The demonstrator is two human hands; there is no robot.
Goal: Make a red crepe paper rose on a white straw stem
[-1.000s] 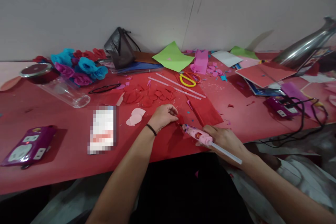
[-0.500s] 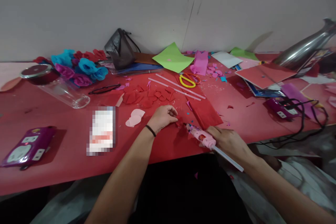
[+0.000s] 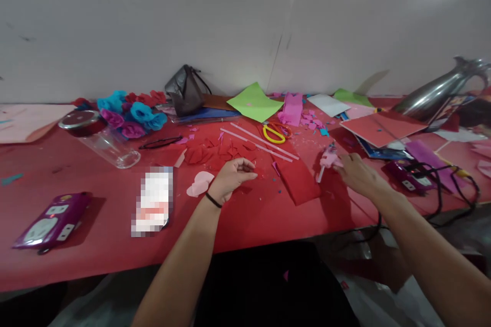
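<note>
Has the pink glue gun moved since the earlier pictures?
Yes: the glue gun moved right and farther back, from the near end of the red strip to its right side.

Head-worn camera, looking forward and down from above the near edge of a red table (image 3: 111,245). The wearer's dark clothing (image 3: 276,291) occupies the bottom centre, at close range; the left hand (image 3: 235,176) lies near mid-frame, the right hand (image 3: 356,173) right of centre. A pale wall (image 3: 153,25), farther off, spans the upper frame, its top edge visible at upper right.
</note>
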